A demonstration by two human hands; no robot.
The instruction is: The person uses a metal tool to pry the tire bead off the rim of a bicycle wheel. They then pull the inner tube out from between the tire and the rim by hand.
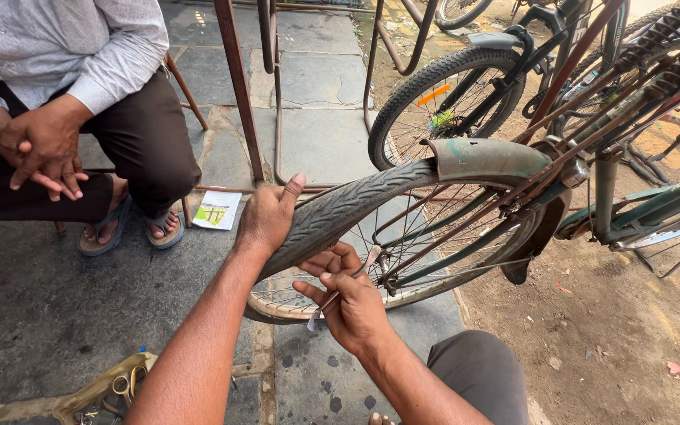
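A bicycle's rear wheel stands before me with a grey tyre and a worn green mudguard. My left hand presses on the tyre's tread, thumb raised. Just below the tyre, my right hand grips a thin metal tool, its tip pointing toward the rim and spokes.
Another person sits at the left with clasped hands and sandalled feet. A small paper card lies on the stone floor. A tray with scissors sits bottom left. More bicycles and a metal frame stand behind.
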